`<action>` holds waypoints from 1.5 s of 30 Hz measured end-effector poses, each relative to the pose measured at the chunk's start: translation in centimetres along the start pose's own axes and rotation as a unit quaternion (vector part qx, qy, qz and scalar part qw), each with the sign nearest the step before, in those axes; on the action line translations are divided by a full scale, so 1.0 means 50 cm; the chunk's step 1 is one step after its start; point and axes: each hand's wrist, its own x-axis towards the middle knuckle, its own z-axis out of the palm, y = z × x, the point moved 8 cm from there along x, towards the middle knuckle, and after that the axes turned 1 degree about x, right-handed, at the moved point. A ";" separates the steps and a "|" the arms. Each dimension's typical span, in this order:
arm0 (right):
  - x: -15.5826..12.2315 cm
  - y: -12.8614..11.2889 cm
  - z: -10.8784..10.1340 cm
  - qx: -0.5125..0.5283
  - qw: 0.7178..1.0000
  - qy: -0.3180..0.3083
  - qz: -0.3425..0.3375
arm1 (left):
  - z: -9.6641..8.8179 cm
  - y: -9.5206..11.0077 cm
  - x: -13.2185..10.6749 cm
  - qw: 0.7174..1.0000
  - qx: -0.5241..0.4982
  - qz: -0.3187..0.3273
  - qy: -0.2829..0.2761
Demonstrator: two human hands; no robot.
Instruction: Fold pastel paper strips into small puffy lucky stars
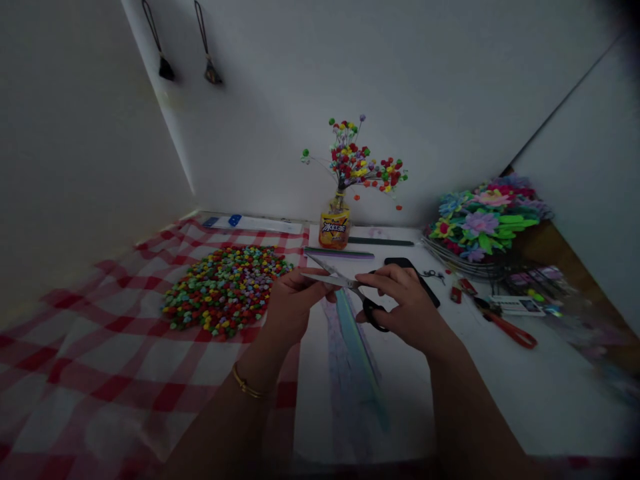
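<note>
A pair of scissors (353, 285) with black handles is in my right hand (407, 303), fingers at the loops. Its blades stand apart and point left, toward my left hand (295, 303). The left fingers are closed in a pinch right at the lower blade; what they hold is too small or hidden to make out. Below both hands, long thin paper strips (353, 347) in pale blue, teal and purple run toward me over the white tabletop. I cannot tell whether their far end touches my left fingers.
Left lies a heap of small colourful folded stars (227, 290) on a red-checked cloth (125, 353). Behind stands a bottle (334, 230) holding star-tipped stems. A black phone (417, 280), red-handled tool (510, 330) and fuzzy flowers (483, 220) are at right. Dark strips (340, 253) lie ahead.
</note>
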 end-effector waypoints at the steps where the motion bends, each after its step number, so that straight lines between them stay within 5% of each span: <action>1: 0.000 0.002 -0.001 -0.006 1.000 0.003 -0.004 | 0.003 -0.001 0.000 1.000 0.009 0.001 -0.007; 8: 0.003 0.032 0.003 -0.038 0.999 0.009 -0.006 | 0.005 -0.016 -0.002 0.999 0.024 -0.020 0.011; 12: -0.011 0.127 0.016 -0.054 0.983 -0.022 0.175 | 0.014 -0.016 -0.005 0.999 -0.018 -0.028 -0.008; 15: -0.059 0.215 0.052 -0.099 0.919 -0.170 0.342 | 0.026 -0.015 -0.009 0.997 -0.057 -0.039 -0.042; 17: -0.085 0.249 0.060 -0.129 0.885 -0.219 0.390 | 0.030 -0.015 -0.011 0.995 -0.076 -0.045 -0.056; 25: -0.094 0.276 0.071 -0.143 0.871 -0.241 0.403 | 0.021 0.013 -0.009 0.996 -0.071 0.026 -0.046; 34: -0.092 0.271 0.119 -0.098 0.876 -0.264 0.391 | 0.012 -0.002 -0.006 0.993 -0.112 -0.016 -0.021; 41: -0.060 0.238 0.071 -0.093 0.906 -0.161 0.381 | 0.005 0.005 -0.005 0.998 -0.062 -0.008 0.006; 45: -0.023 0.158 0.024 0.107 0.946 0.050 0.302 | 0.005 -0.005 -0.006 0.999 -0.029 -0.021 0.006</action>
